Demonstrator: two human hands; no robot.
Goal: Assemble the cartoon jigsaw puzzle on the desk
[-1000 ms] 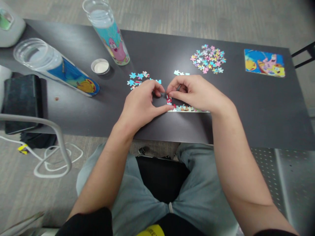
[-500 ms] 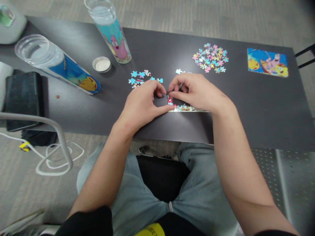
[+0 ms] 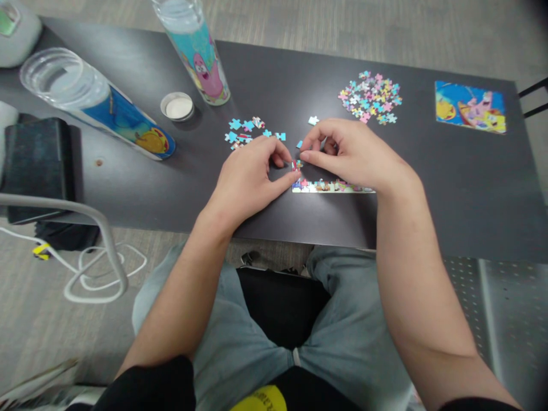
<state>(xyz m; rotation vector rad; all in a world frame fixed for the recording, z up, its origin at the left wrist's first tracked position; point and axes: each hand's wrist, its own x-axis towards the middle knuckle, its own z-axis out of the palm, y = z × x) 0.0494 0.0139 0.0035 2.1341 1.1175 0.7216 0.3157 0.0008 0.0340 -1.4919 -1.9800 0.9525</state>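
Note:
My left hand [image 3: 254,174] rests on the dark table with thumb and fingers apart. Its thumb tip touches the left end of a partly joined puzzle strip [image 3: 329,187], where a short column of pieces rises at the corner. Just right of that column, my right hand [image 3: 338,147] has thumb and index finger drawn together. A blue puzzle piece [image 3: 299,144] shows at those fingertips; its grip is partly hidden. Beyond the right hand lies a single light piece [image 3: 313,120]. A small group of loose pieces [image 3: 246,131] sits past my left hand.
A heap of puzzle pieces [image 3: 372,97] lies at the back, left of a picture card [image 3: 471,107]. To the left are two clear-topped cartoon tubes [image 3: 208,74], a round lid [image 3: 177,107] and a black case [image 3: 40,168]. A grey curved bar [image 3: 103,228] crosses the lower left.
My right hand has shifted slightly right, away from the corner column, uncovering more of the strip. A blue piece now shows at its fingertips. My left hand stays nearly in place.

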